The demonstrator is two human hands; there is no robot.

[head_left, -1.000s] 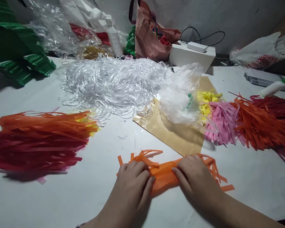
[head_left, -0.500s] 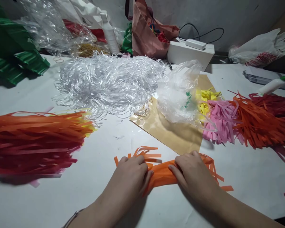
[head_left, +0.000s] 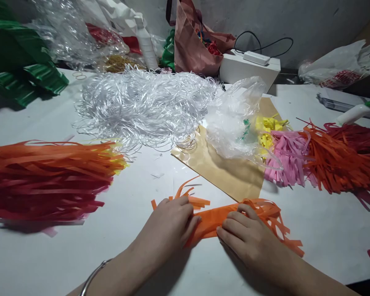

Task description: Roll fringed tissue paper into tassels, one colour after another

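A strip of orange fringed tissue paper (head_left: 210, 220) lies across the near middle of the white table, its uncut band between my hands and cut fringes fanning out at both ends. My left hand (head_left: 172, 222) grips the band's left part, fingers curled over it and thumb along the near edge. Over the right part, my right hand (head_left: 246, 234) is closed on the paper with fingers bent and pressed together; its thumb is mostly hidden. Loose orange fringes (head_left: 276, 220) spread out beyond the right hand.
Orange and dark red fringe bundles (head_left: 49, 185) lie at left. Pink tassels (head_left: 288, 156) and orange tassels (head_left: 339, 164) are at right. A brown paper sheet (head_left: 231, 181) lies ahead, under a clear plastic bag (head_left: 234, 123). White shiny string (head_left: 144, 107) is heaped behind.
My right hand has shifted slightly left and down over the band, its fingers re-laid on the paper. More orange fringe shows at the right end. My left hand keeps its hold.
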